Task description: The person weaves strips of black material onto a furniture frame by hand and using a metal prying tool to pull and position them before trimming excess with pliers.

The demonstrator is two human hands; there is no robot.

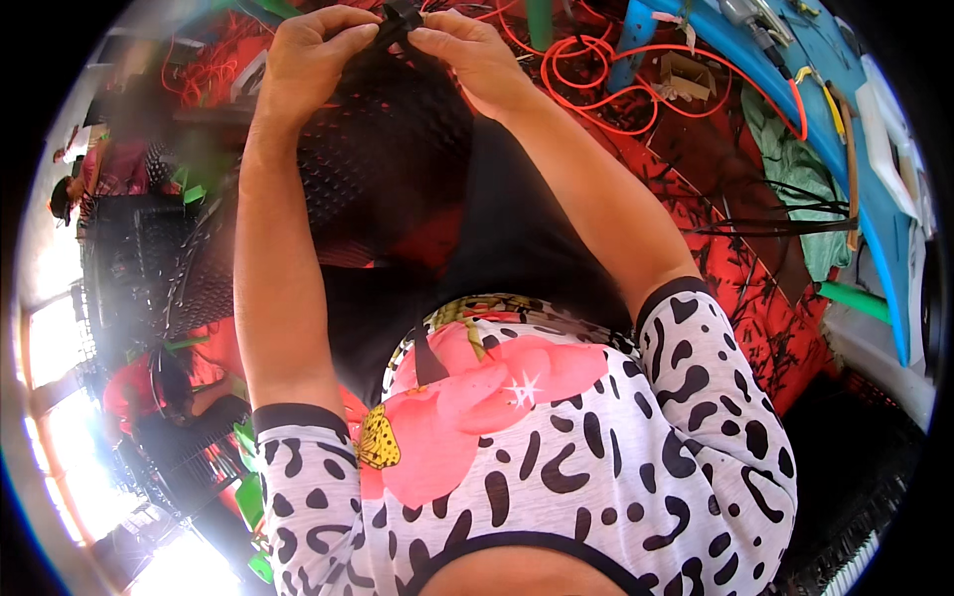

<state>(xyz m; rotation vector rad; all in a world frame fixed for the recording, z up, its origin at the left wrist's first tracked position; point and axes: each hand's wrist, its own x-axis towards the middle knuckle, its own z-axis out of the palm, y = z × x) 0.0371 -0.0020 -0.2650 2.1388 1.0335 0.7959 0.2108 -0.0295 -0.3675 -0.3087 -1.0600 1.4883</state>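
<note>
I see an orange cable (636,74) looping over the red floor (755,298), with a small cardboard box (688,75) inside its loops. To the right runs a long blue board (845,129), a green cloth (795,169) draped along its near edge. A bundle of thin black strips (785,223) lies across the floor. Far left, another person (84,174) sits beside stacked black mesh panels (139,258).

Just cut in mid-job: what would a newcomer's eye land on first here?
Both hands, left hand and right hand, meet at top centre, pinching a small black piece above black mesh. Orange cable loops over the red surface on the right.
</note>
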